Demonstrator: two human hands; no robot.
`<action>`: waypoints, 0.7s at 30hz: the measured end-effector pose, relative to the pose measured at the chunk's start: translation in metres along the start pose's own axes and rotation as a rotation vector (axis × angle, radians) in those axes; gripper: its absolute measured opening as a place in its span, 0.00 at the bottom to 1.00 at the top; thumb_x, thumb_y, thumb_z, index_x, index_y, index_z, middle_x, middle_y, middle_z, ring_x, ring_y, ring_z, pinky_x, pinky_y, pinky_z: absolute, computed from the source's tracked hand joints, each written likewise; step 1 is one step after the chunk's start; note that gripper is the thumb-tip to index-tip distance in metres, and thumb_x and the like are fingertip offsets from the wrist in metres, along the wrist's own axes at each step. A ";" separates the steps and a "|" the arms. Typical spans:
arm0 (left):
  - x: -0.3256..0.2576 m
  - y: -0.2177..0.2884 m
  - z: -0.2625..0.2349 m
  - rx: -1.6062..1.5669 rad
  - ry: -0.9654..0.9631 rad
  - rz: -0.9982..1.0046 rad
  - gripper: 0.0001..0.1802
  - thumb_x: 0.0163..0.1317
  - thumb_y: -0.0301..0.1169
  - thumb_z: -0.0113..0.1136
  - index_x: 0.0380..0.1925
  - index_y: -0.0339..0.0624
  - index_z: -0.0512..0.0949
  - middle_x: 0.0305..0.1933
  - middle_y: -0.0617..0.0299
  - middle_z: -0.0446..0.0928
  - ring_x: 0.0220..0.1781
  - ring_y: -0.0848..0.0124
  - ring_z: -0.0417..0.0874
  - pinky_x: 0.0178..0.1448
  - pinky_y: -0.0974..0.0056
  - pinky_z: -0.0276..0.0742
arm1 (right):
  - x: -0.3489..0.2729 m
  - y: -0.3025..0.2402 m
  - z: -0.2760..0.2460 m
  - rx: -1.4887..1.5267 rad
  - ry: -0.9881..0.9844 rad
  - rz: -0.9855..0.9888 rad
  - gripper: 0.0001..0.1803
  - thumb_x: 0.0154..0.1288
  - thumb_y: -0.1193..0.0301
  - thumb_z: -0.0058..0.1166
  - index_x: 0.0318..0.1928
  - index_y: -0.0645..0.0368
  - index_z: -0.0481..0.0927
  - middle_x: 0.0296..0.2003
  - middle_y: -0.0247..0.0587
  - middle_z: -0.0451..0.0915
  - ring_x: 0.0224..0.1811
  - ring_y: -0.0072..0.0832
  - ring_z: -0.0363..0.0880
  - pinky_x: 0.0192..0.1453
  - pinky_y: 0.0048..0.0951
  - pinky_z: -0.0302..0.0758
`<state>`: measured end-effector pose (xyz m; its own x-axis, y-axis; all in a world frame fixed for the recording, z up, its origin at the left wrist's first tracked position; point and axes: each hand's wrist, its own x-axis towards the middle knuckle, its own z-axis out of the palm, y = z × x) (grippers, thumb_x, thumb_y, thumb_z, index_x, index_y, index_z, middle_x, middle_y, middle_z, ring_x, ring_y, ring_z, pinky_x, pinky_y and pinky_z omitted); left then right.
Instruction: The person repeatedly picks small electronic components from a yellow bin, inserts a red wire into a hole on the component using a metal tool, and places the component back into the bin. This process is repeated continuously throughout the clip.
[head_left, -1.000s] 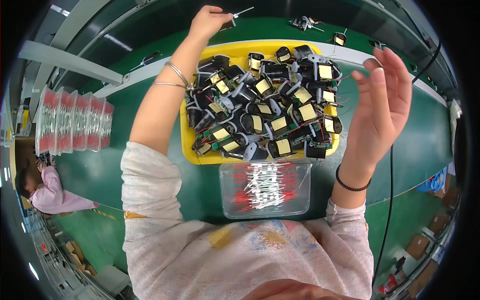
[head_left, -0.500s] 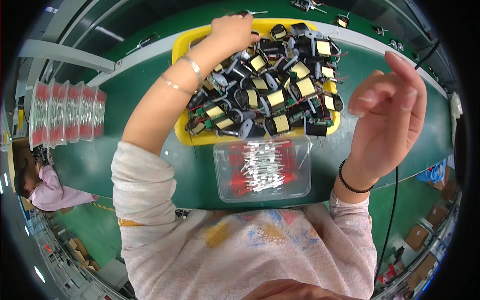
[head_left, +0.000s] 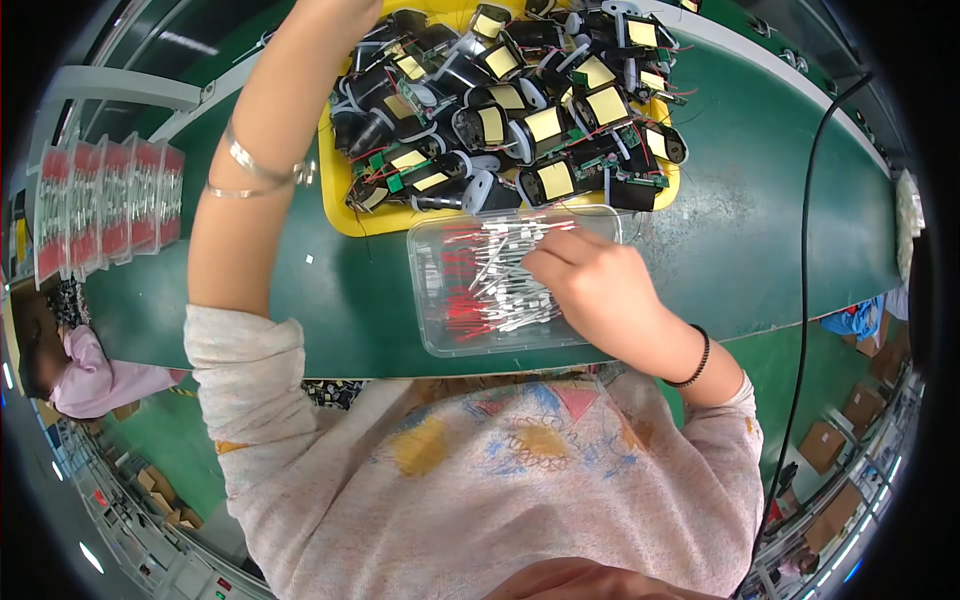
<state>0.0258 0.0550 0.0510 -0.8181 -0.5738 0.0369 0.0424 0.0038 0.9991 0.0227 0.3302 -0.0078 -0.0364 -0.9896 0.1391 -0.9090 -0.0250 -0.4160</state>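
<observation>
The red-and-white wires (head_left: 505, 280) lay in the clear box (head_left: 425, 290) in front of you, and the yellow bin (head_left: 327, 190) of black parts (head_left: 545, 125) stood at twelve o'clock, just beyond it. Both were on the green table (head_left: 740, 220). Out from the box, a stack of clear boxes (head_left: 105, 205) holding similar wires stood near nine, and a black cable (head_left: 805, 200) hung between two and three. Past the table, a person in pink (head_left: 95, 375) sat just below nine, the green floor (head_left: 180, 440) showed at eight, and cardboard boxes (head_left: 820, 445) lay near four.

Your right hand (head_left: 595, 280) came in from four o'clock, back upward, fingers curled down at the wires; the fingertips were hidden, so I cannot tell whether they pinched any. Your left forearm (head_left: 245, 180) stretched toward eleven, its hand beyond the top edge, so I cannot tell its grip.

Half a second earlier, your right hand was raised beside the bin, and your left hand was visible over the bin's far side.
</observation>
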 end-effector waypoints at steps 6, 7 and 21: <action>-0.046 0.002 0.004 -0.568 -0.226 -0.200 0.18 0.68 0.40 0.39 0.47 0.37 0.67 0.36 0.62 0.70 0.30 0.74 0.75 0.26 0.73 0.76 | 0.006 -0.014 0.019 -0.183 -0.046 0.036 0.06 0.43 0.74 0.50 0.26 0.58 0.74 0.27 0.36 0.72 0.31 0.31 0.75 0.28 0.27 0.75; -0.053 0.002 0.009 -0.545 -0.179 -0.221 0.19 0.67 0.40 0.41 0.48 0.35 0.65 0.35 0.61 0.69 0.28 0.75 0.73 0.23 0.76 0.73 | 0.007 -0.016 0.021 -0.249 -0.066 0.055 0.06 0.43 0.74 0.50 0.26 0.58 0.74 0.27 0.36 0.72 0.31 0.30 0.75 0.29 0.26 0.75; -0.107 -0.002 0.023 -0.154 -0.425 0.529 0.22 0.46 0.20 0.64 0.43 0.37 0.69 0.47 0.49 0.75 0.47 0.71 0.76 0.50 0.70 0.72 | 0.023 -0.012 -0.080 0.180 0.075 -0.022 0.08 0.40 0.74 0.61 0.25 0.56 0.76 0.26 0.34 0.72 0.29 0.33 0.71 0.31 0.31 0.70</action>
<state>0.1002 0.1354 0.0460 -0.8174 -0.1567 0.5543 0.5522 0.0606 0.8315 -0.0001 0.3186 0.0721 -0.0543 -0.9753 0.2139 -0.8211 -0.0783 -0.5654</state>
